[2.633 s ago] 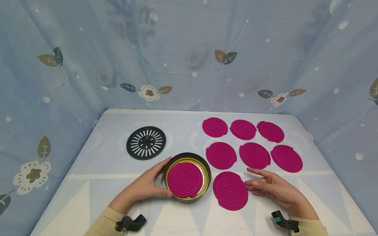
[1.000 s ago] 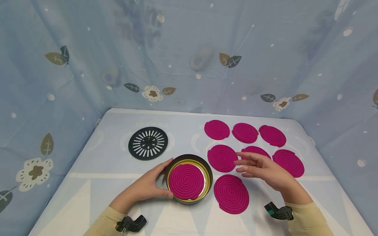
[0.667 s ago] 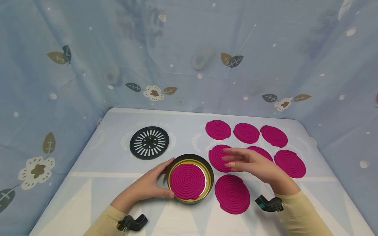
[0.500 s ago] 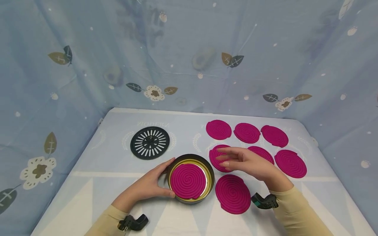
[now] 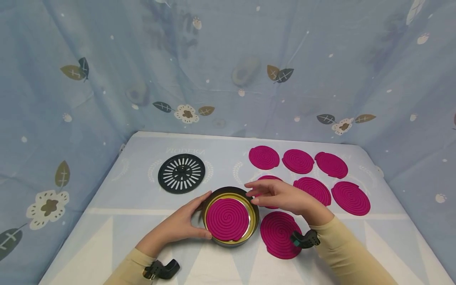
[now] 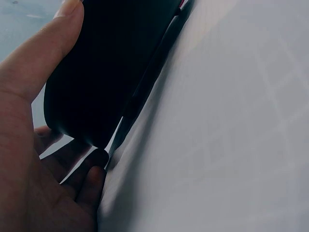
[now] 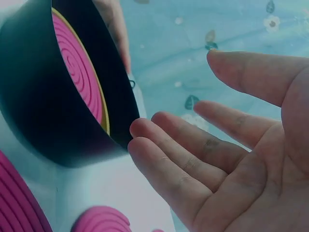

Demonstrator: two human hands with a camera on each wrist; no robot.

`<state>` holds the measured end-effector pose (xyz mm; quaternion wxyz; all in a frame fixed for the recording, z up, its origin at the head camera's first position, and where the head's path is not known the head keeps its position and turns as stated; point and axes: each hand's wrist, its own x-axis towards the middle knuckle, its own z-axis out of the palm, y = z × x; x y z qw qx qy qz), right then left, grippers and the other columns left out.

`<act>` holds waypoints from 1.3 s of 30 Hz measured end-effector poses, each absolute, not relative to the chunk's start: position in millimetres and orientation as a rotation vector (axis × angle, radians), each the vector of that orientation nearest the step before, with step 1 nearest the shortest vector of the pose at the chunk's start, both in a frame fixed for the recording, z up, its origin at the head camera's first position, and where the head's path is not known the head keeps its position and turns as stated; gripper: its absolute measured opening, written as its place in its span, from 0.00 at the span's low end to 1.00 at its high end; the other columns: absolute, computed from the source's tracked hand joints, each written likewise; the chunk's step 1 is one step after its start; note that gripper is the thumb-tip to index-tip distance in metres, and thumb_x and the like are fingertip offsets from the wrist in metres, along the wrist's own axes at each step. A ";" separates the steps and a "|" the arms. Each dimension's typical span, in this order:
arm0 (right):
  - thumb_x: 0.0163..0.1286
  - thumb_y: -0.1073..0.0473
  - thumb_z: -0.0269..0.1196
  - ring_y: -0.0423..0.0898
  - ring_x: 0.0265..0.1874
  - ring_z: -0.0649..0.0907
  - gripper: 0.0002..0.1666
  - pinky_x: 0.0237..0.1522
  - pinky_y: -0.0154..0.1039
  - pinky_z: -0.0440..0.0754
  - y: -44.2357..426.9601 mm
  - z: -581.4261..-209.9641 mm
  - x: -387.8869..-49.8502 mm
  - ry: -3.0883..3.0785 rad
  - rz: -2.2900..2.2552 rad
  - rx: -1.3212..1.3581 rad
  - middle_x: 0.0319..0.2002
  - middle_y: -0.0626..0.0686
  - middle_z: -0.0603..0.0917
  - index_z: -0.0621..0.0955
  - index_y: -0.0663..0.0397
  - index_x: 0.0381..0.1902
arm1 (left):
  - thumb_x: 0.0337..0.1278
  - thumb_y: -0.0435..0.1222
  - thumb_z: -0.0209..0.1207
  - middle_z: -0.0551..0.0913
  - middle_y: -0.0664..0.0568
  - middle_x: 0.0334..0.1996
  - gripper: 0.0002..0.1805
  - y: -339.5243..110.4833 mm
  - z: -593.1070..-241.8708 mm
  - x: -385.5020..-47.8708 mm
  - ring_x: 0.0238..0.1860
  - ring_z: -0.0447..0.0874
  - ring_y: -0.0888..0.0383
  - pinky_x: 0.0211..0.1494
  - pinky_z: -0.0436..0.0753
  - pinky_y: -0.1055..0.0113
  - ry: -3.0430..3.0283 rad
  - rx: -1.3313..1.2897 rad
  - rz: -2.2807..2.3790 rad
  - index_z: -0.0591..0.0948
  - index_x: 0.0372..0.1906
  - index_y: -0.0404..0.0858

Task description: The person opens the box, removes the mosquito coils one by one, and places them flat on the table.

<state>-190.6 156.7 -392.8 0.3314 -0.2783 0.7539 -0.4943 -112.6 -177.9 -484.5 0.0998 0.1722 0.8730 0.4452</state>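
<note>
In the head view a round dark tin (image 5: pixel 255 225) with a gold inside stands on the table, and a magenta mosquito coil (image 5: pixel 227 219) lies inside it. My left hand (image 5: pixel 181 225) grips the tin's left side, thumb at the front and fingers round the back. The left wrist view shows the thumb against the tin's dark wall (image 6: pixel 106 63). My right hand (image 5: pixel 279 196) hovers at the tin's right rim with its fingers spread and nothing in them. In the right wrist view its fingertips reach the rim's edge; whether they touch, I cannot tell.
A black slotted lid (image 5: pixel 181 173) lies behind the tin to the left. Several magenta coils lie at the back right, such as the back-row coil (image 5: pixel 298 161); one is partly under my right hand. Another coil (image 5: pixel 279 233) sits right of the tin. A printed curtain (image 5: pixel 228 71) hangs behind.
My right hand has moved left from beside the front right coil, over the middle row of coils, to the tin's right rim. My left hand keeps its grip on the tin.
</note>
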 end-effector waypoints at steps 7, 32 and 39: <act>0.70 0.52 0.65 0.48 0.58 0.79 0.34 0.60 0.46 0.79 141.0 -395.9 -191.8 1.991 -1.216 -0.762 0.61 0.58 0.78 0.71 0.54 0.70 | 0.29 0.62 0.77 0.63 0.66 0.71 0.65 -177.8 -484.7 -112.7 0.70 0.63 0.63 0.75 0.60 0.47 2.573 0.510 1.326 0.55 0.78 0.60; 0.67 0.47 0.67 0.51 0.67 0.71 0.39 0.69 0.48 0.70 106.3 -409.0 -186.3 1.982 -1.093 -0.798 0.65 0.52 0.74 0.68 0.47 0.73 | 0.30 0.62 0.77 0.64 0.69 0.70 0.64 -178.0 -483.0 -111.1 0.70 0.62 0.63 0.74 0.60 0.45 2.580 0.501 1.318 0.55 0.77 0.63; 0.67 0.47 0.66 0.52 0.67 0.70 0.39 0.69 0.50 0.69 102.3 -410.8 -186.1 1.995 -1.105 -0.790 0.65 0.51 0.75 0.68 0.46 0.73 | 0.29 0.63 0.76 0.65 0.68 0.70 0.64 -178.5 -483.4 -111.7 0.70 0.62 0.63 0.74 0.60 0.45 2.583 0.510 1.316 0.55 0.77 0.63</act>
